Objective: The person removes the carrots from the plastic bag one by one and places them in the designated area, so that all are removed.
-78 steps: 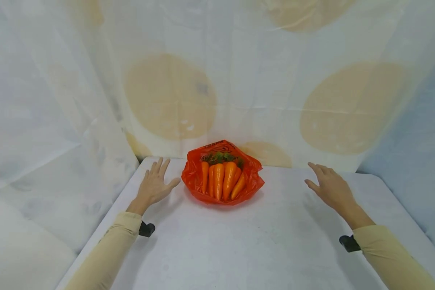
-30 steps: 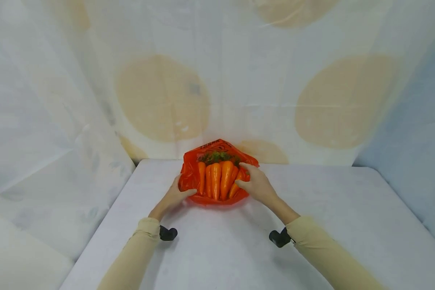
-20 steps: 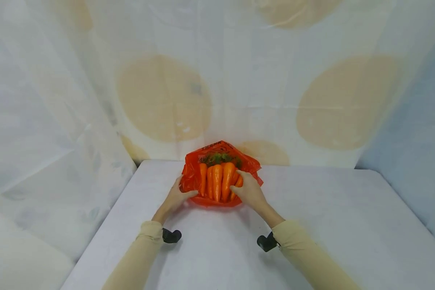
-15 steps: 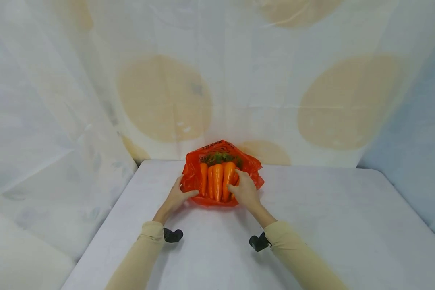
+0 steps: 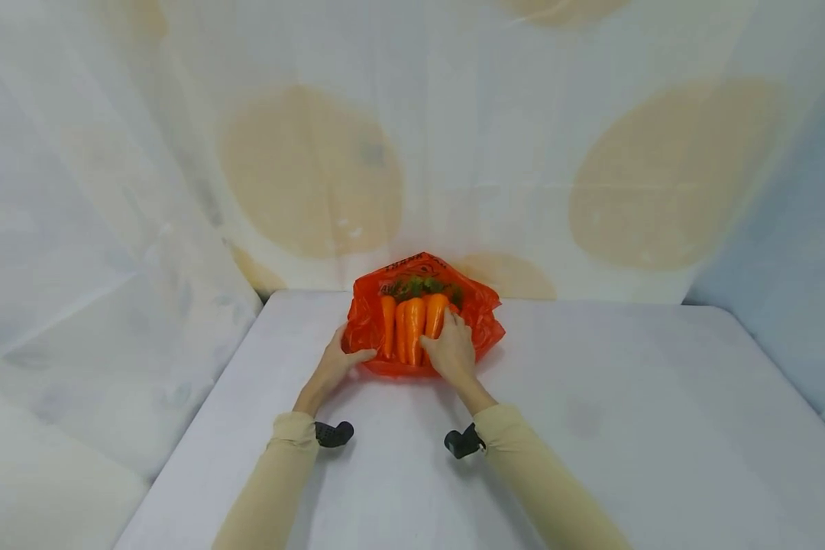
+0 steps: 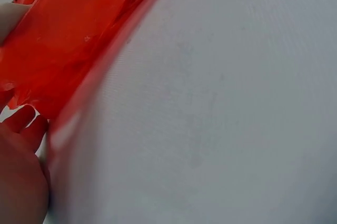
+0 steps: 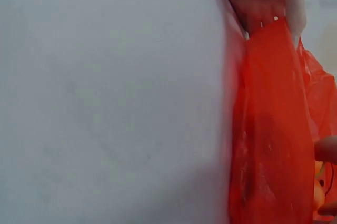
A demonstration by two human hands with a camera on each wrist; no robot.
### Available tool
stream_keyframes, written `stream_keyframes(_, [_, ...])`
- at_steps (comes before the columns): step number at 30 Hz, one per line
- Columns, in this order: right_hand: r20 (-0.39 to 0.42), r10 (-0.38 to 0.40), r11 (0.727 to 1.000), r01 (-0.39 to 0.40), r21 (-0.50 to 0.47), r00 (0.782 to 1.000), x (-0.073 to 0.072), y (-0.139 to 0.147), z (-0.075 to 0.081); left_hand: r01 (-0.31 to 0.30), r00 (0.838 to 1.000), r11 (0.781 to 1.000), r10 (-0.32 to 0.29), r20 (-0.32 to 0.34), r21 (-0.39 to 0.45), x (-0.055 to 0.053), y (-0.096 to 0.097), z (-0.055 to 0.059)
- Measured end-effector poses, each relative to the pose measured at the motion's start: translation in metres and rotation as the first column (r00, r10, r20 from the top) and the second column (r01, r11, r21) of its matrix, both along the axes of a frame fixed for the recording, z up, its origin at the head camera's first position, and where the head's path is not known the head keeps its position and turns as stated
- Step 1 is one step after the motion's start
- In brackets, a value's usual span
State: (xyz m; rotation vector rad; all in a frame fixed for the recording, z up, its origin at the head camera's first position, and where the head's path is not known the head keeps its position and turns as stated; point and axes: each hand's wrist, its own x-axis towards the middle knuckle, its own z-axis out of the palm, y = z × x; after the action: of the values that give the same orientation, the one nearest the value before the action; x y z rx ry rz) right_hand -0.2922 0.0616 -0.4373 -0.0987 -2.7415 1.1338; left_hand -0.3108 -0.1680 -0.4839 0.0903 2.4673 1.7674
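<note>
Several orange carrots with green tops lie in an open red plastic bag with dark print, at the middle back of the table in the head view. My left hand holds the bag's left edge, thumb inside the rim and fingers outside. In the left wrist view, its curled fingers meet the bag's edge. My right hand reaches over the front rim into the bag, thumb and fingers around a carrot on the right side. It covers the right-hand carrots, and in the right wrist view only its fingertips show.
The bag stands on a white table, close to the pale back curtain with tan round patches. Cloth walls enclose the left and right sides. Black wrist cameras sit under both wrists.
Both hands have come in from the sides to the bag. My left hand has taken its left edge, and my right hand has moved leftward across the right-hand carrots onto one.
</note>
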Motion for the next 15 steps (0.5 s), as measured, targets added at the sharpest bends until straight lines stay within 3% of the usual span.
stream_keyframes(5, [0.006,-0.007,0.997,0.006,0.079,1.000,0.002,-0.005,-0.005,0.010,1.000,1.000,-0.010,-0.008,-0.016,0.000,0.002,0.003])
stream_keyframes(15, [0.021,-0.010,1.000,0.009,0.004,1.000,-0.002,-0.008,-0.012,-0.005,1.000,0.999,0.005,0.005,-0.033,0.003,0.004,0.001])
